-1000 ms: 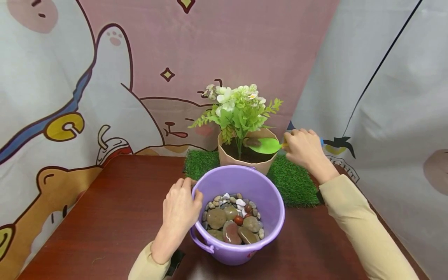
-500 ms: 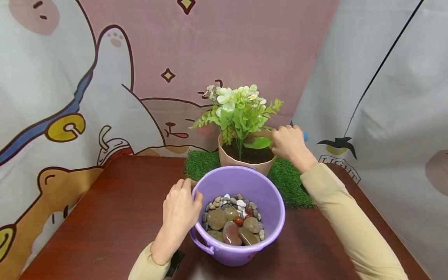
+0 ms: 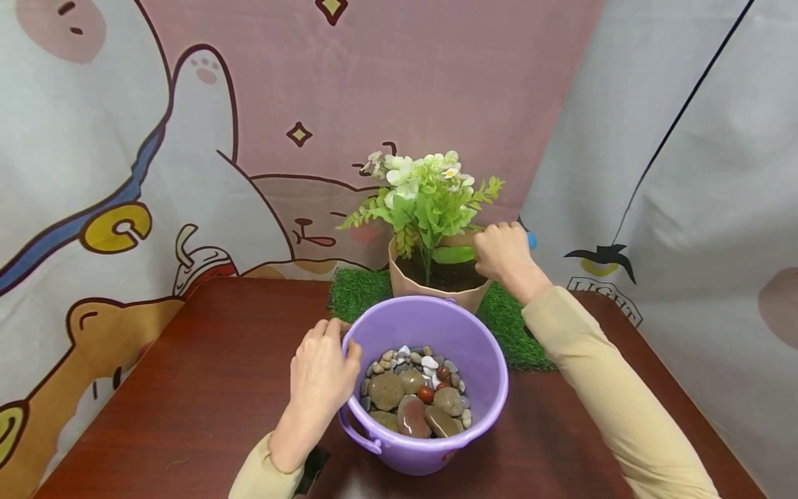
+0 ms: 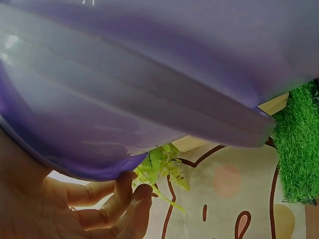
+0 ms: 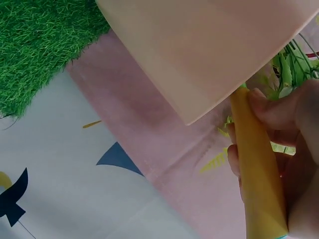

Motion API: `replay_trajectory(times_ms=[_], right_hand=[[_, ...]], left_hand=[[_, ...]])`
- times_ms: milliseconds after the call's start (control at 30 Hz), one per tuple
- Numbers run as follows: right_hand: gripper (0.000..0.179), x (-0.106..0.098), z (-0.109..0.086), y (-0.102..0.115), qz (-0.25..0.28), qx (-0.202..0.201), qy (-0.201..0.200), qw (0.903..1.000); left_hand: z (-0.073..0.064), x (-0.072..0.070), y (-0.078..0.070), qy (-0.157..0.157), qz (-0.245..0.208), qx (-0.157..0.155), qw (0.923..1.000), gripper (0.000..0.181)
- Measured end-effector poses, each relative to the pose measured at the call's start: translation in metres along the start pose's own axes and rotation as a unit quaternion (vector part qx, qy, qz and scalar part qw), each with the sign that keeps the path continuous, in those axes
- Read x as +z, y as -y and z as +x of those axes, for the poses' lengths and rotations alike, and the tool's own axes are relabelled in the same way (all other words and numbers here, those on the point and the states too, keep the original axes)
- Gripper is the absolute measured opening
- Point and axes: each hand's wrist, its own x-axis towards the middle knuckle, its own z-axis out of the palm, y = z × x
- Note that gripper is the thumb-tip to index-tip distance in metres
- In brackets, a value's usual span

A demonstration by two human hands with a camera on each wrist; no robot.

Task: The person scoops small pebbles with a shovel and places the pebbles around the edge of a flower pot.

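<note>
In the head view my left hand point(image 3: 321, 367) grips the left rim of a purple bucket point(image 3: 449, 326), thumb over the edge. Wet pebbles and larger stones point(image 3: 413, 416) lie inside it. My right hand point(image 3: 503, 253) holds a small toy trowel with a green blade point(image 3: 453, 255) and blue handle end. Its yellow handle point(image 5: 256, 164) shows within my curled fingers in the right wrist view. The blade is tilted over dark soil in a beige flowerpot point(image 3: 408, 285), beside the stems of a white-flowered plant point(image 3: 430, 201). My hand hides part of the pot's right rim.
The pot stands on a green artificial grass mat point(image 3: 517, 339), behind the bucket. Both are on a reddish-brown table point(image 3: 206, 388). A printed cartoon cloth point(image 3: 249, 83) hangs directly behind, and more cloth hangs at the right. The bucket's purple handle point(image 3: 358, 433) hangs at its left front.
My right hand has moved left, bringing the trowel closer to the plant and tilting its blade. The brownish lump seen earlier on the blade no longer shows. My left hand and the bucket stay put.
</note>
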Motion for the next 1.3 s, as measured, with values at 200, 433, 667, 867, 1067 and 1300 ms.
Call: replay_trajectory(times_ms=[200,433,667,867,1067,1300], right_hand=[[0.018,-0.005,-0.005,-0.003,0.013,0.016,-0.011,0.9997],[0.027,-0.002,-0.018,-0.008,0.017,0.019,-0.022,0.9994],[0.026,0.0,-0.037,-0.013,0.021,0.024,-0.064,0.9974],[0.017,-0.003,-0.059,-0.016,0.023,0.015,-0.099,0.9947],[0.018,-0.013,-0.08,-0.015,0.016,-0.015,-0.153,0.9879],[0.021,-0.025,-0.098,-0.01,0.016,-0.095,-0.258,0.9615]], left_hand=[[-0.001,0.0,0.0,-0.003,-0.003,0.002,1.0,0.018],[-0.001,0.0,0.0,-0.005,-0.004,0.003,1.0,0.018],[-0.001,0.0,0.0,-0.003,-0.004,0.002,1.0,0.018],[-0.001,0.0,0.0,-0.004,-0.004,0.003,1.0,0.018],[-0.001,-0.001,0.0,-0.001,-0.004,0.001,1.0,0.019],[0.0,-0.001,-0.001,-0.001,-0.005,0.001,1.0,0.019]])
